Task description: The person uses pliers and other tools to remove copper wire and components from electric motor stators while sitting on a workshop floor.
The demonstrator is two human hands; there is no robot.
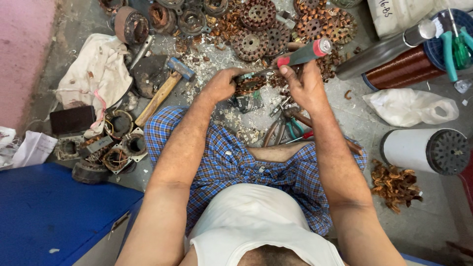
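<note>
Resting between both hands just above the knees: one small motor stator (250, 84), a round laminated core with copper windings. The left hand (220, 84) is closed around its nine o'clock side, steadying it. The right hand (301, 84) is closed around a screwdriver (295, 57) with a red and grey handle; the handle end points to two o'clock and the shaft runs down toward eight o'clock, its tip meeting the stator's top edge. So the stator lies at about eight o'clock from the right hand's grip, and the tool's long axis follows that same line; the left hand is the nearer one, touching the stator. At six o'clock of the stator, on the floor: pliers with teal grips (289, 128) among scraps of paper and wire. At ten o'clock: a hammer with a wooden handle (162, 91). At twelve o'clock: a pile of stripped rust-brown stator cores (276, 24). At three o'clock: a spool of copper wire (409, 69), then a crumpled white plastic bag (411, 106), then a white cylinder with a dark perforated end (426, 150), lying on its side. At one o'clock, top corner: a white sack with dark handwritten marks (399, 15). At nine o'clock: a soiled white cloth (96, 71).
</note>
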